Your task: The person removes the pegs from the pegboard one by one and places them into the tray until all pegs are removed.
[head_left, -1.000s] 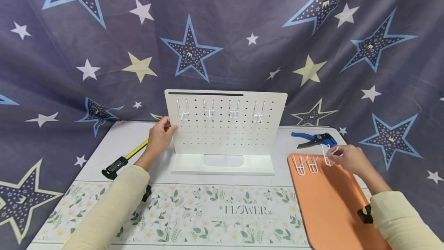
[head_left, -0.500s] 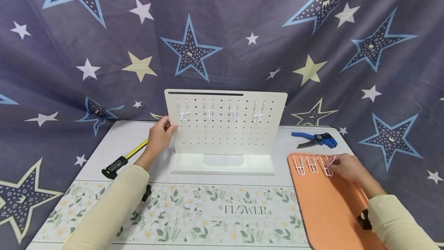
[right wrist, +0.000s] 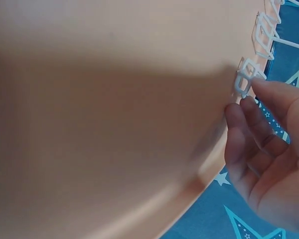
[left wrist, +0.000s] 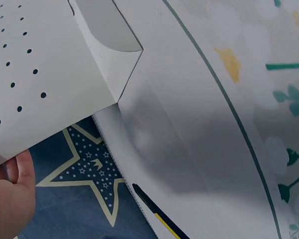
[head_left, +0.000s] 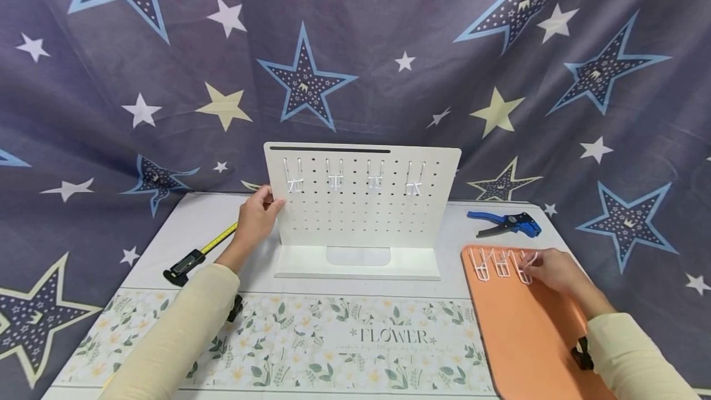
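Observation:
At its left edge, the white pegboard [head_left: 355, 218] is gripped by my left hand [head_left: 254, 221], the thumb on the front face. In the left wrist view, part of that left hand [left wrist: 12, 199] shows at the board's edge. Several white wire hooks [head_left: 335, 178] hang in a row near the board's top. My right hand [head_left: 555, 270] pinches another white wire hook [head_left: 523, 271] at the far end of the orange tray [head_left: 533, 332]. The right wrist view has thumb and fingertips at this hook [right wrist: 245, 75]. Two similar hooks [head_left: 480, 267] lie left of it on the tray.
Blue-handled wire strippers [head_left: 507, 224] lie behind the tray. A black digital caliper [head_left: 186, 265] with a yellow strip rests on the table at left. A floral cloth strip [head_left: 333, 344] runs along the front. A star-patterned curtain [head_left: 355, 48] hangs behind the table.
My right hand has lowered the hook from above the tray's far edge onto the tray, beside the other two. My left hand and the pegboard have stayed in place.

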A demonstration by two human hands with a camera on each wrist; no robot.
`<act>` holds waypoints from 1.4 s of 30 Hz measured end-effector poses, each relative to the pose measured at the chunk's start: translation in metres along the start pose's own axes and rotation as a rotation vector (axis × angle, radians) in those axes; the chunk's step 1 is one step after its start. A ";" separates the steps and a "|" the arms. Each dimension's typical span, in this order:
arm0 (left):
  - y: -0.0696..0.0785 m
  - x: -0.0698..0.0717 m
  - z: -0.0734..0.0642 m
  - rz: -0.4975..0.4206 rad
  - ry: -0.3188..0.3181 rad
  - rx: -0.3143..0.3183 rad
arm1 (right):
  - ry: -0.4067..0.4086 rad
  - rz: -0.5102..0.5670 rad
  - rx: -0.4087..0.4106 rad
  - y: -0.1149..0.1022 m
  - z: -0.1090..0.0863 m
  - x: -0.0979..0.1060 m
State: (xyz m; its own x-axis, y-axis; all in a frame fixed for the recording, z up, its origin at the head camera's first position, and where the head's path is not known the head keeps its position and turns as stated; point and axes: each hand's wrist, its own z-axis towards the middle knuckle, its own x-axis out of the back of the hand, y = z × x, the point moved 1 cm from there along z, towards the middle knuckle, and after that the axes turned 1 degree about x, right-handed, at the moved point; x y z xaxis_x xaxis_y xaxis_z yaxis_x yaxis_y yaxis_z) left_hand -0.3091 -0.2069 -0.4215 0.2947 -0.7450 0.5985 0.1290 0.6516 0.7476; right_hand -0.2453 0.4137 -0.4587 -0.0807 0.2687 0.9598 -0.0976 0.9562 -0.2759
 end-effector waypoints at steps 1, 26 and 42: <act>0.000 0.000 0.000 -0.001 0.002 -0.001 | -0.005 0.004 -0.007 0.001 0.000 0.000; 0.005 0.002 0.000 0.006 0.007 0.005 | 0.404 0.027 0.119 -0.077 0.010 0.079; 0.000 0.000 -0.001 -0.008 -0.007 0.010 | 0.722 0.069 0.464 -0.202 0.057 0.042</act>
State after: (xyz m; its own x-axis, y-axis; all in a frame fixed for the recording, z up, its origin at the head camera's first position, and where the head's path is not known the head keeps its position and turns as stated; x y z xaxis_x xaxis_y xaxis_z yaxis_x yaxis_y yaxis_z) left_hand -0.3083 -0.2070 -0.4215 0.2871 -0.7510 0.5946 0.1222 0.6444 0.7549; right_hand -0.2854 0.2255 -0.3654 0.5343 0.4828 0.6938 -0.5236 0.8334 -0.1767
